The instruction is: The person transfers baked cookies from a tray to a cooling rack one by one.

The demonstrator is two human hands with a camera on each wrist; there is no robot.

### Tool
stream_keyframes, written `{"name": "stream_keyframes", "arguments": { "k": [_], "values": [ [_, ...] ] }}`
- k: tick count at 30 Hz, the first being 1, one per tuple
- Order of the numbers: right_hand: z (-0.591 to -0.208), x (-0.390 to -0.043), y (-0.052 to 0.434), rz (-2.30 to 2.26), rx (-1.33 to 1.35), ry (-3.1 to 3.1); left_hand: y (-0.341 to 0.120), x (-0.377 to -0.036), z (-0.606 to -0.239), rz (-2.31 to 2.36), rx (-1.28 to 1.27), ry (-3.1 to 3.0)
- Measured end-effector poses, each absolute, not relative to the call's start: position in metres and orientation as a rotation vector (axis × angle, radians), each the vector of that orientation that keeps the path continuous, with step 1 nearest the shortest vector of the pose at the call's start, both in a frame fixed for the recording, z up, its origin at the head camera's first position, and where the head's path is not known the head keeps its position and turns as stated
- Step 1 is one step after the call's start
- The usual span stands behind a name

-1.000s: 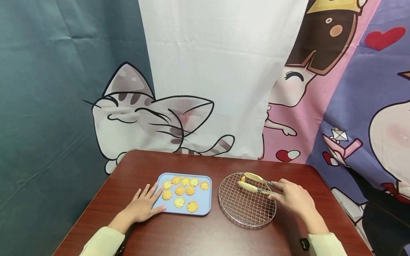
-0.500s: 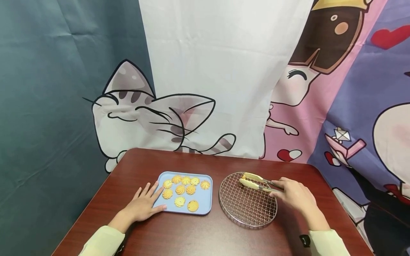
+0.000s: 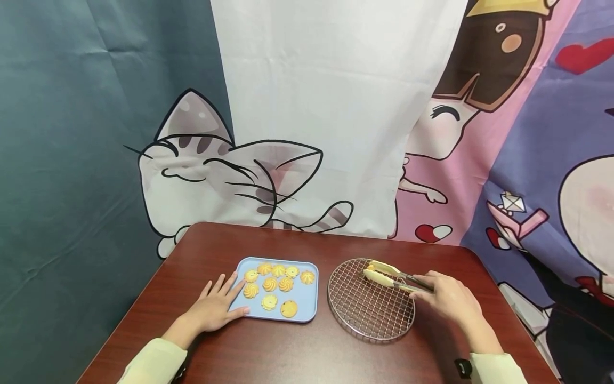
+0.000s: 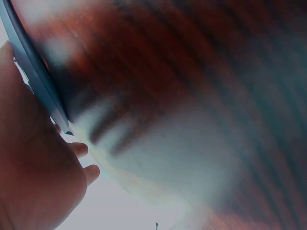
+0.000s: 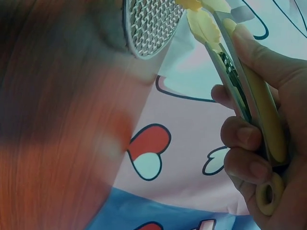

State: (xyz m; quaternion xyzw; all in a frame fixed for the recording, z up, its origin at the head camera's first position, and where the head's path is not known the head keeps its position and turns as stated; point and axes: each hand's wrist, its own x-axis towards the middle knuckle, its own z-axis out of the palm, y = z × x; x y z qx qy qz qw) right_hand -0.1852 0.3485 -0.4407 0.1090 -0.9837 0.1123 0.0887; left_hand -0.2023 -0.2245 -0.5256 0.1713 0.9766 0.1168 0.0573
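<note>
The right grip (image 3: 453, 300) holds yellow-tipped tongs (image 3: 390, 270), which reach left from it over a round wire rack (image 3: 369, 309); a small golden piece (image 3: 370, 268) shows at their tips. The left grip (image 3: 215, 309) rests, fingers spread, on the edge of a blue tray (image 3: 304, 300), ten cookies (image 3: 271, 284) to its right. Between the grips, tray and rack sit apart on the brown bench (image 3: 288, 357); beyond hangs a cat-printed cloth (image 3: 336, 80).

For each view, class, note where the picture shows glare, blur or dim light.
Head view: mostly sharp, soft glare on the near tabletop; left wrist: tabletop blurred with pale reflections, left hand dim; right wrist: tongs fairly crisp, tabletop blurred.
</note>
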Motion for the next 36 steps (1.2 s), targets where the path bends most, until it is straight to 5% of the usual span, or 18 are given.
{"name": "stream_keyframes", "arguments": {
  "k": [36],
  "values": [
    [-0.444, -0.176, 0.375, 0.332, 0.265, -2.944, -0.224, -0.203, -0.526, 0.357, 0.519, 2.960]
  ]
}}
